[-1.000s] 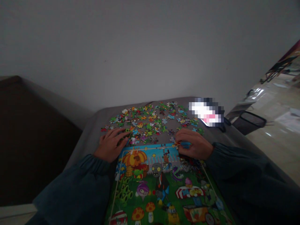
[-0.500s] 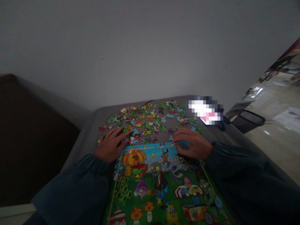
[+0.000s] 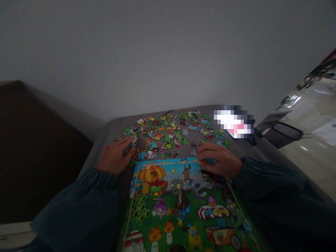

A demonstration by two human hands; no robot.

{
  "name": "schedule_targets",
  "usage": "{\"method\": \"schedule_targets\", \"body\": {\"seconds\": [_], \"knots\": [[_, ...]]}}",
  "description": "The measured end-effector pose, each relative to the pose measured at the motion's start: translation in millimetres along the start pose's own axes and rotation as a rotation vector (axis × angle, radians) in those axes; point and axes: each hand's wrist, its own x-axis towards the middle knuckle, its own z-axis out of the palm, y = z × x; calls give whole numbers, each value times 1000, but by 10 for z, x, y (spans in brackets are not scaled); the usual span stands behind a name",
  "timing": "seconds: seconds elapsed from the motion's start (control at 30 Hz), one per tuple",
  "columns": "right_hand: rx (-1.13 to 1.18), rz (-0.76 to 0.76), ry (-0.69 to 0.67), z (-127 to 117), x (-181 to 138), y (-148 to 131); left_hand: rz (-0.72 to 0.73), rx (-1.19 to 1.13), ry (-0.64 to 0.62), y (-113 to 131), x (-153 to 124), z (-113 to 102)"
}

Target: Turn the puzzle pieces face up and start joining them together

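My left hand (image 3: 115, 156) reaches over the left edge of a spread of loose jigsaw puzzle pieces (image 3: 154, 143). Its thumb stands apart from the fingers, and a greyish puzzle piece (image 3: 134, 140) lies at the fingertips. My right hand (image 3: 219, 159) is at the upper right corner of a colourful cartoon puzzle picture (image 3: 162, 189). Thumb and fingers there are pinched together on a small puzzle piece (image 3: 202, 164), mostly hidden by the hand. The picture shows a pumpkin, mushrooms and a zombie inside a thin light border.
A bright-screened device (image 3: 233, 124), blurred into blocks, lies at the back right of the grey cloth surface (image 3: 101, 141). Behind rises a plain wall (image 3: 157, 59). A dark panel (image 3: 34, 150) stands to the left. On the right are a chair (image 3: 286, 131) and a shiny floor (image 3: 312, 140).
My left hand has shifted left and slightly up, its thumb and fingers now round a gap. My right hand stays pinched near the picture's corner, where a small piece now shows.
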Motion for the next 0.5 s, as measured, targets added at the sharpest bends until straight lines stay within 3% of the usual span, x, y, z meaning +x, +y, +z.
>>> {"method": "schedule_targets", "body": {"seconds": [0.27,0.33,0.5], "knots": [[-17,25,34,16,11,-3,148,-114,129,131,-211,-304],[-20,30,30,23,12,-4,234,-172,89,203,-270,-332],[-11,26,24,32,10,0,415,-301,-150,345,-346,-369]]}}
